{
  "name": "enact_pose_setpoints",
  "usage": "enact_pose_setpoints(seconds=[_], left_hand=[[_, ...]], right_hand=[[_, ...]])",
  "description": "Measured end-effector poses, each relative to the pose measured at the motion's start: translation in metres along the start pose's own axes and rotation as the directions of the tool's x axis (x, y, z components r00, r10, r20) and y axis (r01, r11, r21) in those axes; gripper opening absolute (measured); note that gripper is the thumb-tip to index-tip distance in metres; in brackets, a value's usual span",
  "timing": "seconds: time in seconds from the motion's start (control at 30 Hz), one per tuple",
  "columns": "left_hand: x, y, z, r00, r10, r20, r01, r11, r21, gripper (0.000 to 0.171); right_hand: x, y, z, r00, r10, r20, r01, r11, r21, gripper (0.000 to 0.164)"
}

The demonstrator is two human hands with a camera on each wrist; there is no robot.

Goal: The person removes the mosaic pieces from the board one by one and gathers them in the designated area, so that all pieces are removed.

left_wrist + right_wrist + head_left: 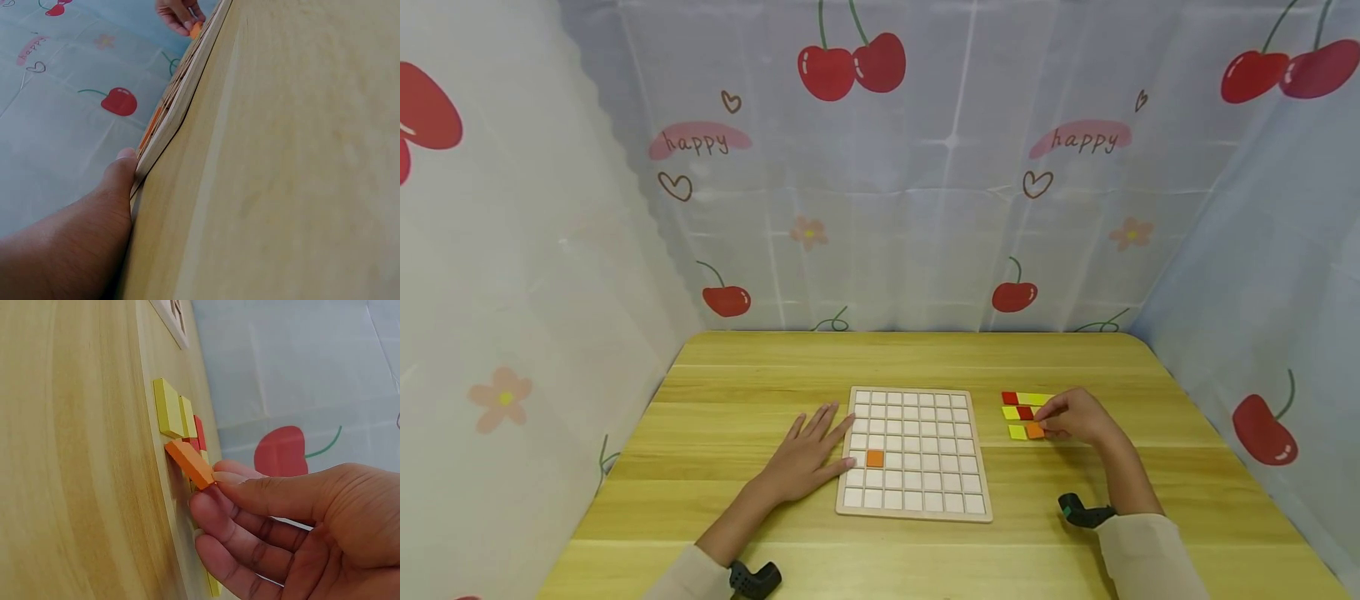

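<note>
A wooden grid board point(914, 519) with rows of white squares lies on the table, one orange tile point(875, 459) set in its left part. My left hand point(805, 458) rests at the board's left edge with fingers spread; its thumb reaches onto the rim. To the right of the board, my right hand point(1077, 417) pinches an orange tile point(189, 464) between thumb and fingers, and the tile is tilted. Beside it lie a yellow tile point(1017, 432), a red tile point(1009, 398) and several other yellow and red tiles, partly hidden by the hand.
The wooden table point(760, 358) carries the board and tiles. Behind it and at both sides hangs a pale curtain point(917, 225) with cherry prints. Black wrist devices point(756, 579) are worn on both wrists.
</note>
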State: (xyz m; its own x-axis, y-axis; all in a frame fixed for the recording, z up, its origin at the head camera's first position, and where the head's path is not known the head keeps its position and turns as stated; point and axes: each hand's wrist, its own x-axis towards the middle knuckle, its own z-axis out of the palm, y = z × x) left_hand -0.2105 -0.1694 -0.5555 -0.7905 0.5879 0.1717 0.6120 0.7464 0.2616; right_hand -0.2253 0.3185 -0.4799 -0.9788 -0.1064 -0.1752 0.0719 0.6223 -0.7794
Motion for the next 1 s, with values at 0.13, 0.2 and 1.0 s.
enact_pose_setpoints(seconds=[0.13, 0.2, 1.0], left_hand=[[0.0, 0.0, 0.001, 1.0, 0.0, -0.003, 0.0, 1.0, -0.001, 0.075], [0.0, 0.0, 0.001, 1.0, 0.001, -0.008, -0.001, 1.0, 0.0, 0.074], [0.0, 0.002, 0.0, 1.0, 0.01, -0.023, -0.01, 1.0, -0.007, 0.073]], right_hand=[[-0.001, -0.001, -0.001, 1.0, 0.001, -0.001, -0.001, 1.0, -0.01, 0.012], [-0.002, -0.002, -0.001, 1.0, -0.003, -0.004, 0.003, 1.0, -0.018, 0.011], [-0.005, -0.035, 0.013, 0.992, -0.097, -0.079, 0.088, 0.99, -0.107, 0.014]])
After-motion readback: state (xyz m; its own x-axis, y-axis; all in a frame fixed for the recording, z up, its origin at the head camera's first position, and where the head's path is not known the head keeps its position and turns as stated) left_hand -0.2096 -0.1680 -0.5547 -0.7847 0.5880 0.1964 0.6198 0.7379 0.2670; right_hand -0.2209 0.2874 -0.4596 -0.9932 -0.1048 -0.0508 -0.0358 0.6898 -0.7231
